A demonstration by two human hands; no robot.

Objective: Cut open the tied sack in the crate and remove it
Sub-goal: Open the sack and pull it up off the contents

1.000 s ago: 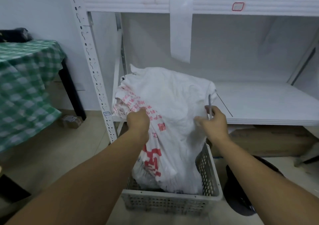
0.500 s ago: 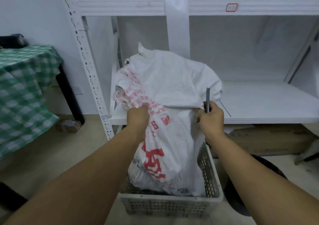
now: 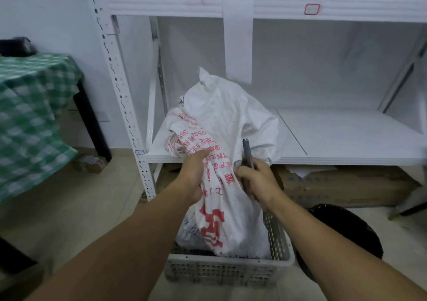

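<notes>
A white woven sack (image 3: 227,120) with red print stands up out of a grey perforated crate (image 3: 221,269) on the floor. Its upper part leans back over the low shelf. My left hand (image 3: 195,173) grips a bunched fold of the sack on its left side. My right hand (image 3: 257,180) presses against the sack's right side and holds a dark, slim cutting tool (image 3: 247,153) with its blade pointing up. The sack's lower end and what is inside the crate are mostly hidden.
A white metal shelving rack (image 3: 120,88) stands behind the crate, with a low shelf board (image 3: 346,136). A paper strip (image 3: 238,35) hangs from the upper shelf. A green checked tablecloth (image 3: 30,120) is at left. A black round bin (image 3: 344,233) and a cardboard box (image 3: 346,187) sit at right.
The sack has been pulled higher out of the crate. Both hands have drawn closer together, bunching the sack between them. The tool stays upright in my right hand.
</notes>
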